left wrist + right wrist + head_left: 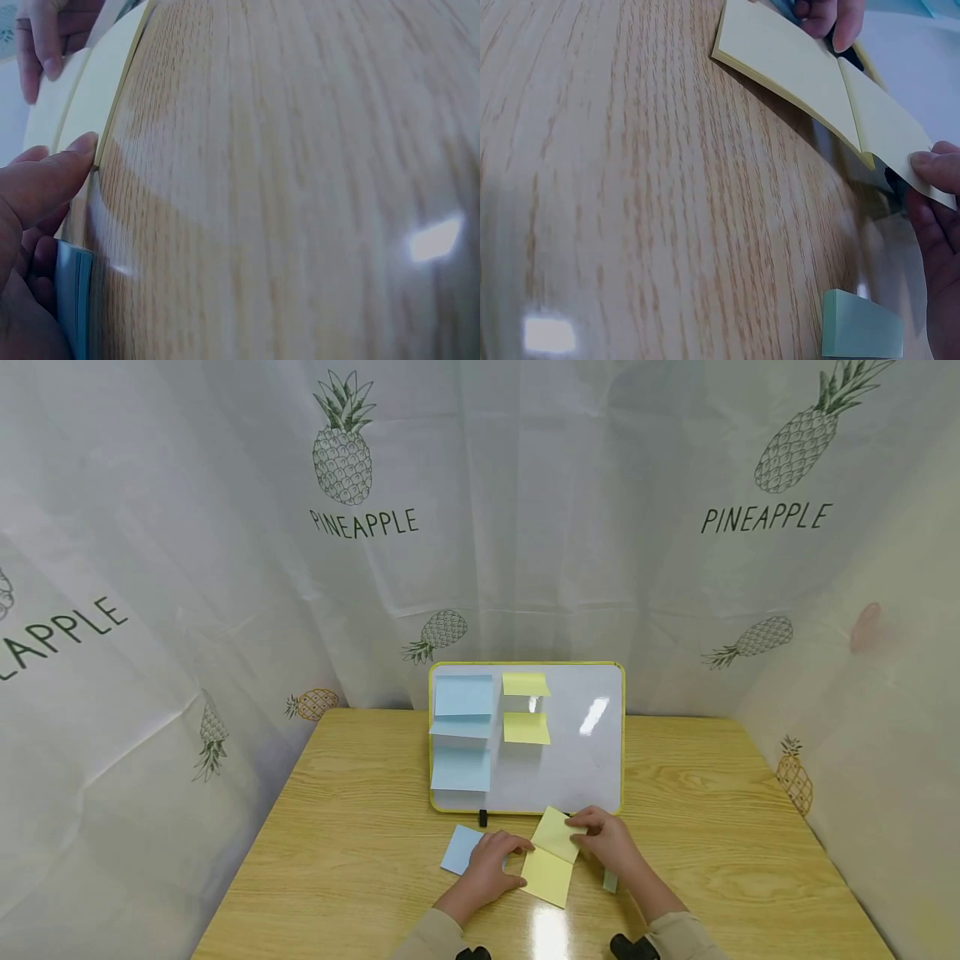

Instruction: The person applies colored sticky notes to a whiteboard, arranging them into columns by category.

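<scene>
A pad of yellow sticky notes (547, 878) is held between the thumb and fingers of my left hand (489, 865) at its left edge. My right hand (609, 843) pinches the top yellow sheet (557, 835) by its far right side. That sheet (889, 131) is folded back from the pad (784, 64) and still joins it along a crease in the right wrist view. A blue sticky note pad (459, 850) lies partly hidden beneath my left hand. Beside my right wrist sits a small pale green pad (864, 326).
Just beyond the hands a yellow-framed whiteboard (585, 768) stands on small black feet (483, 818). Several blue notes (462, 695) are stuck down its left side, with two yellow notes (526, 727) beside them. A pineapple-print curtain (540, 568) hangs behind the wooden table (360, 827).
</scene>
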Tool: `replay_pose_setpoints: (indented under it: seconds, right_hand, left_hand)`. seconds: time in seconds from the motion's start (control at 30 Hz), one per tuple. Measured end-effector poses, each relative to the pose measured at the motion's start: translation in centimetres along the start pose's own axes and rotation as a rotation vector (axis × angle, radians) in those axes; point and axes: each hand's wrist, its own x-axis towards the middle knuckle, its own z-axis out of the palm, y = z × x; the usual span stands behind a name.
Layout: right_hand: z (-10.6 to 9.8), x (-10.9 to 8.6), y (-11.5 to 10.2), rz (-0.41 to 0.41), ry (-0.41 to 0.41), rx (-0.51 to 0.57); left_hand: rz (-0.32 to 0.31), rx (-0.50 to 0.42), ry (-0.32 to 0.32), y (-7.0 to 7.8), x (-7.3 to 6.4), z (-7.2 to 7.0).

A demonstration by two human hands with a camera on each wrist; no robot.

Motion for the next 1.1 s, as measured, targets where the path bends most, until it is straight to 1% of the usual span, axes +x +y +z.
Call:
replay_pose_setpoints:
  seconds: [0.1, 0.23, 0.33, 0.47, 0.57, 0.67, 0.73, 0.9, 1.1]
  right_hand:
    - [0.0, 0.1, 0.1, 0.023, 0.008, 0.021]
    - [-0.2, 0.1, 0.1, 0.011, 0.014, 0.042]
    - [-0.3, 0.1, -0.1, 0.025, 0.025, 0.046]
    - [-0.6, -0.5, -2.6, 0.065, 0.029, 0.062]
    - [-0.7, -0.6, -3.1, 0.07, 0.032, 0.086]
    - [-0.6, -0.1, -1.4, 0.081, 0.043, 0.105]
    - [-0.7, 0.0, -0.7, 0.092, 0.042, 0.111]
    - [-0.9, 0.0, -0.4, 0.085, 0.048, 0.116]
    - [-1.1, 0.0, -0.5, 0.069, 0.083, 0.107]
  left_hand:
    - [0.007, 0.002, 0.005, 0.0, 0.0, 0.0]
    - [0.019, -0.001, 0.009, 0.0, 0.0, 0.0]
    - [0.017, 0.002, 0.005, 0.1, 0.0, 0.0]
    - [0.011, 0.002, -0.001, 0.1, 0.0, 0.0]
    - [0.018, -0.001, 0.002, 0.0, 0.1, 0.0]
    - [0.019, -0.004, 0.0, 0.0, 0.1, 0.0]
    - [0.018, -0.004, -0.004, 0.0, 0.0, 0.0]
    - [0.009, -0.006, -0.01, 0.0, 0.0, 0.0]
    - [0.003, -0.006, -0.014, -0.1, 0.0, 0.0]
